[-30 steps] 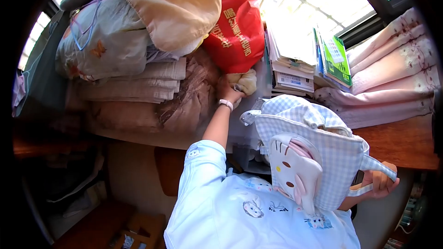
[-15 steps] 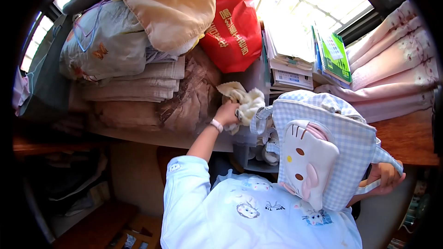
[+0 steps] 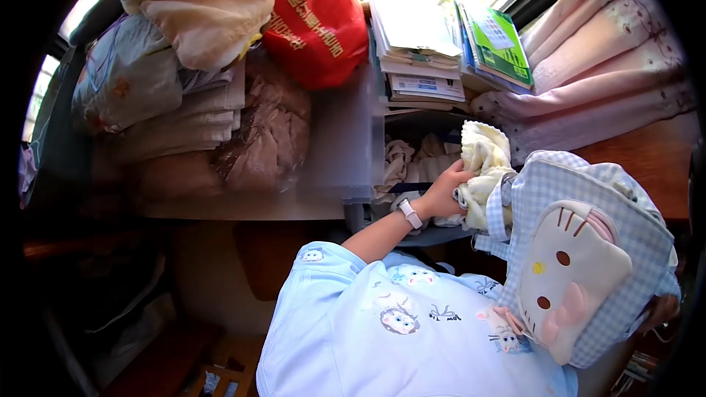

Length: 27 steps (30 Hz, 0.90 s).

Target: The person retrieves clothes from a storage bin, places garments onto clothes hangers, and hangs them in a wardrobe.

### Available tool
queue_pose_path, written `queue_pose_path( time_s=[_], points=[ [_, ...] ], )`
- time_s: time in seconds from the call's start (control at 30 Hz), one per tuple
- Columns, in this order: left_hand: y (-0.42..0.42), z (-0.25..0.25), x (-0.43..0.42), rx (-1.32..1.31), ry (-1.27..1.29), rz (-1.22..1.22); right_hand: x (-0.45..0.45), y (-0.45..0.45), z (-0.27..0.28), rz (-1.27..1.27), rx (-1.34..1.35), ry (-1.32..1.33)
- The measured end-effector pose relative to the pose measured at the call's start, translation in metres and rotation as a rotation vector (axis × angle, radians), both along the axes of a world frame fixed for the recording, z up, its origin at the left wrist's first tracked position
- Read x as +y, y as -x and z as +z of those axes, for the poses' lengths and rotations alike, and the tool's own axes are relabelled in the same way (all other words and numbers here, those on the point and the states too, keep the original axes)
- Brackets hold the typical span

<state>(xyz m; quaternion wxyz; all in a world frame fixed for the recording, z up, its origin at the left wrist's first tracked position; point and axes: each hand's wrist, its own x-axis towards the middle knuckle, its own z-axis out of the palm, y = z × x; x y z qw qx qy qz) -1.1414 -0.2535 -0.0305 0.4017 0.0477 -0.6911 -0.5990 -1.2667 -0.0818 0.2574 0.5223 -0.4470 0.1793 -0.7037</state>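
A bunched cream cloth (image 3: 485, 158) is gripped by my left hand (image 3: 446, 192), whose fingers close on its left side. The cloth touches the straps at the left edge of a blue-and-white checked bag (image 3: 640, 231) with a white cat face on its front. My right hand (image 3: 660, 312) is at the bag's far right side, dark and mostly hidden behind it, so its fingers do not show clearly. Below and behind my left hand, an open grey bin (image 3: 434, 237) holds crumpled pale cloths (image 3: 426, 162).
Left of the bin stands a translucent plastic box (image 3: 334, 140) beside brown wrapped fabric (image 3: 268, 132). A red bag (image 3: 316, 22), stacked papers (image 3: 415, 37), green books (image 3: 500, 44) and a pink curtain (image 3: 596, 66) line the window side.
My left hand has carried the cream cloth to the right, away from the red bag. The checked bag has shifted right and down. More of the bin now shows, and the view has turned right.
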Motion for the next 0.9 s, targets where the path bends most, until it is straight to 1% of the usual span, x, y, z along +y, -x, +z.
queue_pose_path(
  time_s=[0.07,0.1,0.13,0.17,0.2,0.23,0.27,0.3,0.33,0.37,0.4,0.47,0.5,0.53,0.57,0.6,0.67,0.7,0.73,0.77,0.8,0.83,0.87,0.9],
  points=[
    [0.028,-0.027,0.015,-0.068,-0.087,0.174,0.013,0.014,0.003,-0.01,-0.006,-0.009],
    [0.043,-0.055,0.021,-0.175,-0.126,0.21,0.018,0.021,0.003,-0.02,-0.006,-0.013],
    [0.045,-0.06,0.024,-0.341,-0.177,0.214,0.023,0.029,0.004,-0.027,-0.006,-0.018],
    [0.053,-0.079,0.024,-0.447,-0.187,0.204,0.028,0.036,0.004,-0.036,-0.009,-0.02],
    [0.064,-0.096,0.023,-0.479,-0.144,0.337,0.031,0.043,0.004,-0.042,-0.006,-0.024],
    [0.074,-0.114,0.02,-0.627,-0.206,0.423,0.035,0.05,0.005,-0.044,-0.007,-0.029],
    [0.081,-0.111,0.016,-0.636,-0.166,0.716,0.038,0.057,0.005,-0.049,0.002,-0.036],
    [0.087,-0.109,0.006,-0.831,-0.306,0.773,0.041,0.065,0.005,-0.047,-0.002,-0.04],
    [0.095,-0.116,-0.003,-0.938,-0.282,0.838,0.043,0.071,0.004,-0.053,0.003,-0.049],
    [0.104,-0.136,-0.011,-1.007,-0.208,0.899,0.045,0.078,0.002,-0.05,0.003,-0.051],
    [0.114,-0.148,-0.017,-1.0,-0.211,0.897,0.045,0.085,0.0,-0.046,0.003,-0.057],
    [0.13,-0.17,-0.029,-1.252,-0.521,0.995,0.046,0.1,-0.003,-0.033,-0.001,-0.067],
    [0.135,-0.196,-0.038,-1.255,-0.528,0.996,0.047,0.108,-0.003,-0.018,-0.008,-0.072],
    [0.138,-0.228,-0.047,-1.204,-0.419,0.777,0.046,0.116,-0.005,-0.014,-0.014,-0.08],
    [0.135,-0.246,-0.048,-1.145,-0.314,0.561,0.045,0.124,-0.007,-0.005,-0.018,-0.088],
    [0.123,-0.233,-0.045,-1.148,-0.316,0.575,0.042,0.131,-0.009,0.019,-0.017,-0.086],
    [0.084,-0.166,-0.016,-0.723,-0.182,0.88,0.037,0.148,-0.012,0.081,-0.032,-0.082],
    [0.069,-0.143,0.004,-0.732,-0.18,0.906,0.033,0.154,-0.013,0.119,-0.04,-0.077],
    [0.053,-0.122,0.029,-0.94,0.051,0.943,0.028,0.159,-0.014,0.162,-0.045,-0.076],
    [0.042,-0.111,0.043,-1.15,0.284,0.962,0.021,0.164,-0.014,0.214,-0.051,-0.074],
    [0.032,-0.131,0.049,-1.172,0.274,0.986,0.015,0.166,-0.014,0.271,-0.058,-0.071],
    [0.02,-0.168,0.053,-1.306,0.029,0.934,0.007,0.167,-0.013,0.332,-0.063,-0.068],
    [0.008,-0.185,0.045,-1.406,-0.212,0.888,-0.001,0.165,-0.012,0.404,-0.061,-0.052],
    [0.003,-0.174,0.037,-1.548,-0.154,0.887,-0.008,0.163,-0.01,0.48,-0.056,-0.037]
  ],
)
